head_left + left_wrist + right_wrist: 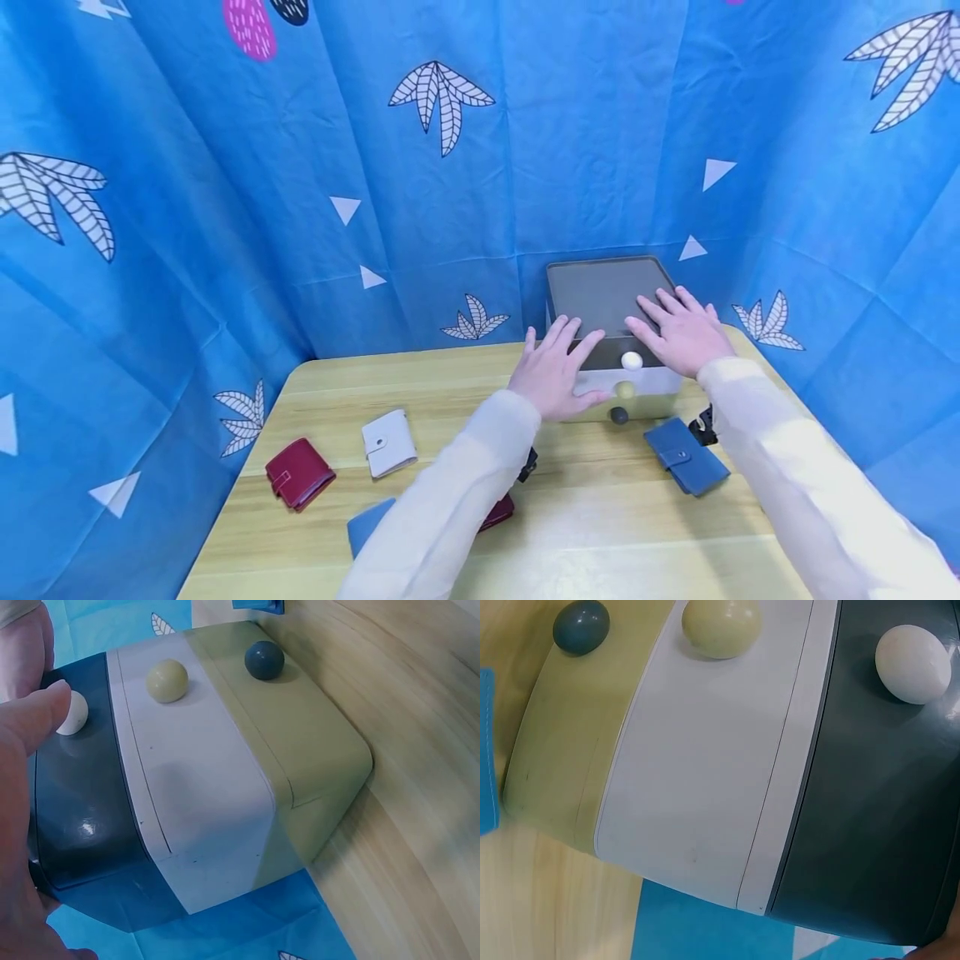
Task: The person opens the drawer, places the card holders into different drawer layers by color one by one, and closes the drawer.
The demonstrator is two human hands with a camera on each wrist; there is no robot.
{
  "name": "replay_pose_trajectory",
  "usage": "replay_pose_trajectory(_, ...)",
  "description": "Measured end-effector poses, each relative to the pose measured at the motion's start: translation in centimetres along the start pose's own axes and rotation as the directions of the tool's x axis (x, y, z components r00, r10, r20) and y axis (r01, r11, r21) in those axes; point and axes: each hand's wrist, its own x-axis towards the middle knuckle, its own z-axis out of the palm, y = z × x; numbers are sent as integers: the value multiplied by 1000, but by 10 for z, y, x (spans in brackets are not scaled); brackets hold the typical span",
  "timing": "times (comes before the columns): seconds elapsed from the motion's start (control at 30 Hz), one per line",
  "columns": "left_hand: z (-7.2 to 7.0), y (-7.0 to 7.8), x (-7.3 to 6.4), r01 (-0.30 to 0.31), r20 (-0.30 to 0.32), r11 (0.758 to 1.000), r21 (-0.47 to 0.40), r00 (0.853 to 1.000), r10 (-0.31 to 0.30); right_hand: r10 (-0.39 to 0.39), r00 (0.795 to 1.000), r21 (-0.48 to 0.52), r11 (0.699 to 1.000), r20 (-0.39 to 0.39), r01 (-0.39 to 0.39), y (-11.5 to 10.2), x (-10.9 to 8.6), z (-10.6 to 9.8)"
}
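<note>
A small chest of three stacked drawers (656,382) stands at the back right of the table, its tiers dark grey, white and yellow-green. Its round knobs are a white knob (913,664), a yellow knob (167,681) and a dark knob (265,660). My left hand (551,375) is at the chest's left front corner, fingers spread, its thumb overlapping the white knob in the left wrist view. My right hand (684,335) lies over the right side of the dark top, fingers extended. Neither hand grips anything.
A blue wallet (687,457) lies before the chest at right. Further left are a red wallet (300,473), a white wallet (389,443), a blue wallet (367,527) and a dark red wallet (497,512), the last two partly behind my left sleeve. Blue curtain (450,217) surrounds the wooden table.
</note>
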Motion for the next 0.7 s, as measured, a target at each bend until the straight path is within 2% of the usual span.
replay_pose_trajectory(0.33,-2,-21,-21,-8,-22,1000,-5,1000,8,1,1000,5,1000,-20,-1,-27,1,7)
replay_pose_trajectory(0.7,-6,-48,-47,-6,-49,999,43,999,8,-8,1000,-2,1000,-28,8,-63,7,15)
